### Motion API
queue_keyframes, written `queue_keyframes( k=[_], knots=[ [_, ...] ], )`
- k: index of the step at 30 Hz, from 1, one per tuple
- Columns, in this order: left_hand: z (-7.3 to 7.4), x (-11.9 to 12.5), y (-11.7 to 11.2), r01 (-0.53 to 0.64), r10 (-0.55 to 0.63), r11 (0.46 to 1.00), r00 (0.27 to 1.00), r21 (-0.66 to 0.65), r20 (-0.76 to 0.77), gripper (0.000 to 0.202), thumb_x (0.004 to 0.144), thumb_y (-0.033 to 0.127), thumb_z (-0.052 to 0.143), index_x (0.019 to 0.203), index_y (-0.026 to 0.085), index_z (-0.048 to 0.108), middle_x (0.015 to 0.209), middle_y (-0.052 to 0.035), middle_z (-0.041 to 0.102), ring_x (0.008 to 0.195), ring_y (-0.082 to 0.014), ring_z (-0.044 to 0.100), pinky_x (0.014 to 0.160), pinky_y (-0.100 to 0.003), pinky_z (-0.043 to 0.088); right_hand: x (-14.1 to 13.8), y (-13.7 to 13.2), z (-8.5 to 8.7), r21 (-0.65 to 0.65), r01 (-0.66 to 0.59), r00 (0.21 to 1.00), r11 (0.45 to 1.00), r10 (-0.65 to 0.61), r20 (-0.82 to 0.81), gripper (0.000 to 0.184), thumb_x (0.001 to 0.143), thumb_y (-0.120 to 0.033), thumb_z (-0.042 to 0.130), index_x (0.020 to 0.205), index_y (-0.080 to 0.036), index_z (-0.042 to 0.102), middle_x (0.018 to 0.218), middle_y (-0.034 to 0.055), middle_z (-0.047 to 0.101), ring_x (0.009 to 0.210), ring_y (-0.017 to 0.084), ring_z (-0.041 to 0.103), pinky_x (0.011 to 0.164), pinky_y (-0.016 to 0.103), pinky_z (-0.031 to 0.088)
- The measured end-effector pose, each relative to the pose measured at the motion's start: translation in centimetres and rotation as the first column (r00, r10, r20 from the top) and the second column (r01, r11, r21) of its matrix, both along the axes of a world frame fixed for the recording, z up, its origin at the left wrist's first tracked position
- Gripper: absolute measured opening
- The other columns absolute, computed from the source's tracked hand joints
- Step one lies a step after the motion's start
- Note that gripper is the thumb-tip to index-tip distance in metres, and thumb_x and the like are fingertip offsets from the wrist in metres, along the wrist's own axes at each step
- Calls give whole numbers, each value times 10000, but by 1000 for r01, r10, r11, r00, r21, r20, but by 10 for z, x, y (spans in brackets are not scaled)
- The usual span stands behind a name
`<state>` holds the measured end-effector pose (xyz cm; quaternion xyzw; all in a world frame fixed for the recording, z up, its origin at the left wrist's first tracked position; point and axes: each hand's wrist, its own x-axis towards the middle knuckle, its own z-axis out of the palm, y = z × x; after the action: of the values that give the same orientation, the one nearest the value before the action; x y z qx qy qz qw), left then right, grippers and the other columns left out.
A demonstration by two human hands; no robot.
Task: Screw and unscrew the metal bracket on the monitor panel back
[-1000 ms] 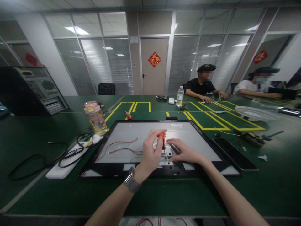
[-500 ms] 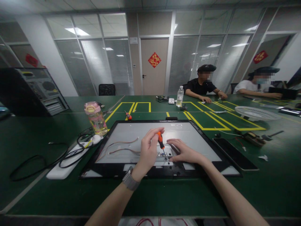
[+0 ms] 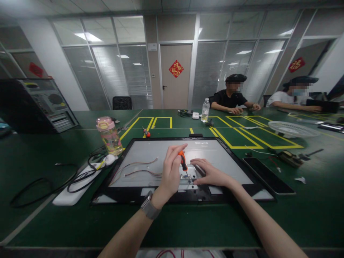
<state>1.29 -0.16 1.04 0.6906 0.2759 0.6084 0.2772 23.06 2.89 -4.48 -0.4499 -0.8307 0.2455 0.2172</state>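
**Orange-and-black screwdriver [image 3: 183, 160] at black-framed grey rectangular panel [image 3: 204, 151]**

The screwdriver is clamped, tilted, in the left hand [image 3: 172, 168], its tip directed down at the panel's front half. The panel is laid near the green table's [image 3: 188, 226] front edge. Whether anything is gripped by the right hand [image 3: 211, 173] cannot be told.

Screwdriver [image 3: 183, 162] partly hidden by left hand [image 3: 171, 172]; label [image 3: 201, 143] too small to read; computer case [image 3: 34, 104] cut by left edge
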Motion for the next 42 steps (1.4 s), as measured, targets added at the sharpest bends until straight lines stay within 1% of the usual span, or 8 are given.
queue_keyframes(
  k=[5,9,17,24,30,33,37,42],
  knots=[
    [0,2,1,-26,27,999,999,21,-19,292,974,215,459,1220,227,616,954,-42,616,890,-163,587,836,-304,481,0,-1,1,-12,-4,1000,1000,4,-10,744,706,-526,789,1334,-227,523,1408,119,474,1335,332,380,1141,518,312],
    [0,3,-1,-129,134,986,990,107,-42,164,893,238,616,1027,240,711,907,-22,547,830,-154,564,807,-301,483,-1,-2,2,-2,-8,1000,1000,7,-13,755,711,-504,788,1354,-229,502,1409,123,471,1335,329,380,1140,519,312],
    [1,1,1,-48,49,998,998,49,-29,327,976,188,407,1227,221,615,1187,-86,619,1057,-196,600,943,-365,469,-1,-1,1,-5,9,1000,1000,-9,-10,747,691,-535,793,1326,-238,534,1400,116,483,1336,337,381,1141,522,314],
    [3,3,1,-169,172,979,985,115,-15,129,840,182,668,957,214,713,850,-12,608,827,-156,601,806,-295,488,0,-1,1,2,-2,1000,1000,2,-11,756,701,-524,788,1341,-227,516,1401,120,483,1327,335,387,1133,519,320],
    [1,1,-2,-61,62,996,998,69,-14,316,983,185,397,1138,218,670,1114,-70,632,1059,-184,597,920,-329,477,0,-1,1,3,7,1000,1000,-7,2,736,699,-522,793,1326,-238,533,1391,113,496,1326,334,391,1135,524,314],
    [2,3,-3,-37,38,997,999,75,-21,259,964,190,479,1141,217,665,1044,-62,664,996,-179,620,895,-327,487,0,-1,1,3,-4,1000,1000,4,-1,741,704,-521,790,1335,-239,523,1400,116,487,1326,335,391,1135,525,315],
    [2,5,-5,-133,137,983,990,128,-24,178,876,189,634,1025,233,720,875,-20,590,825,-151,593,791,-284,498,-1,-1,1,10,-10,1000,1000,11,-12,748,712,-507,787,1350,-234,508,1399,118,481,1331,328,386,1136,510,318],
    [0,3,-6,-64,67,993,997,100,-24,315,978,201,441,1192,243,668,1116,-70,618,1035,-185,597,899,-322,490,-1,-2,2,5,-6,1000,1000,6,-12,739,710,-513,787,1337,-227,519,1393,121,487,1324,333,395,1132,515,321]
  ],
)
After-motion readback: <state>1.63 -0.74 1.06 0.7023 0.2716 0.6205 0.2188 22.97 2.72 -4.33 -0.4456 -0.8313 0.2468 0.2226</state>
